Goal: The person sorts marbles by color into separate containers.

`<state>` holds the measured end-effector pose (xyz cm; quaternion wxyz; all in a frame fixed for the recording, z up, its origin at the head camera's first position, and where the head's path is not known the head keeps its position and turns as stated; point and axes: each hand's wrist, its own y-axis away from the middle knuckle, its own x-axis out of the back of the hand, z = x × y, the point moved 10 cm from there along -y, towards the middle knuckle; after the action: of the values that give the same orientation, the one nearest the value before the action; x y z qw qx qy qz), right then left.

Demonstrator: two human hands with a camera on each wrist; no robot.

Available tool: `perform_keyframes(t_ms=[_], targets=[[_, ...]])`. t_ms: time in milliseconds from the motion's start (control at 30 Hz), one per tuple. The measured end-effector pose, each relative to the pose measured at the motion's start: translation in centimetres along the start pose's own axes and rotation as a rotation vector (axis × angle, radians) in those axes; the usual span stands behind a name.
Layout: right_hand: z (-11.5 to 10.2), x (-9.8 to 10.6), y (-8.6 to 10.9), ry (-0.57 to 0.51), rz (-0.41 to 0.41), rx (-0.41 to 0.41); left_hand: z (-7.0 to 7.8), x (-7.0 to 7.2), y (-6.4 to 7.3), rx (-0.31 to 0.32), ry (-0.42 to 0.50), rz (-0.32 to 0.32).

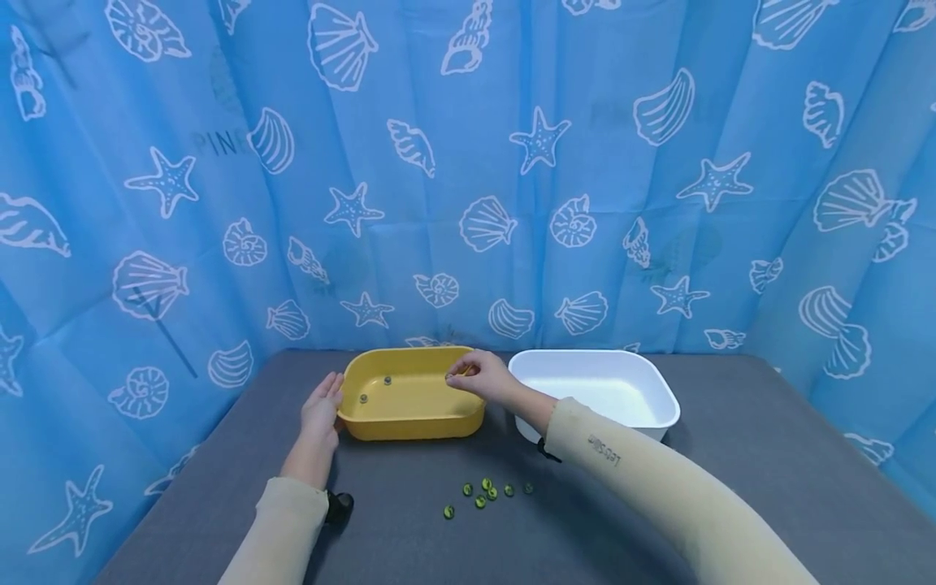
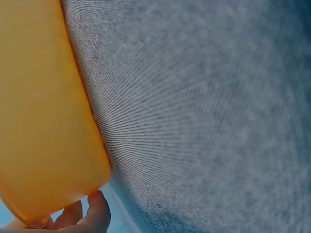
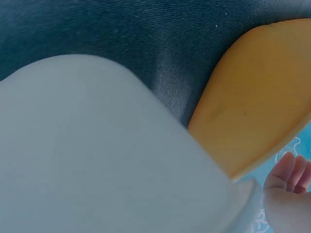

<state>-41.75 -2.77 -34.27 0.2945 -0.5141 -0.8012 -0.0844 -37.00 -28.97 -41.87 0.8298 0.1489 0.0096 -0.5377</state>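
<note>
At the left end of a yellow plastic basin (image 1: 409,428), my left hand (image 1: 319,410) holds the rim and outer wall. In the left wrist view its fingertips (image 2: 98,206) press against the basin's end. My right hand (image 1: 484,378) is over the right part of the basin, thumb and fingertips pinched around a small round piece that they mostly cover. Inside the basin lie two small round greyish pieces (image 1: 387,380). In the right wrist view, the right hand (image 3: 289,189) appears past the white basin (image 3: 107,145), its fingertips bent inward.
A white basin (image 1: 595,390) stands on the right, partly behind the right forearm. Several small green round pieces (image 1: 491,493) lie scattered on the grey tabletop (image 1: 395,520) in front. A blue curtain (image 1: 468,162) with shell prints hangs behind the table.
</note>
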Motion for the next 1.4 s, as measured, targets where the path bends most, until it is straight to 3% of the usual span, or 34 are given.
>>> perform_keyframes(t_ms=[167,467,700,900,1100,1400], targets=[[0.5,-0.8,-0.8,0.0,0.014,-0.015,-0.1,0.0,0.1,0.012,0.003,-0.002],[-0.5,-2.8,-1.9,0.061,-0.014,0.064,0.0,0.0,-0.2,0.001,0.018,-0.002],[0.5,-4.0,-2.7,0.151,-0.014,-0.044,0.0,-0.2,-0.3,0.001,0.018,0.0],[1.8,-5.5,-3.4,0.202,-0.111,-0.124,-0.1,0.0,-0.4,0.005,0.015,0.006],[2.6,-6.6,-3.9,0.247,-0.181,-0.159,0.0,0.0,-0.3,0.006,0.011,0.007],[3.8,-7.3,-4.2,0.33,-0.207,-0.222,-0.2,0.2,-0.2,0.023,-0.013,0.012]])
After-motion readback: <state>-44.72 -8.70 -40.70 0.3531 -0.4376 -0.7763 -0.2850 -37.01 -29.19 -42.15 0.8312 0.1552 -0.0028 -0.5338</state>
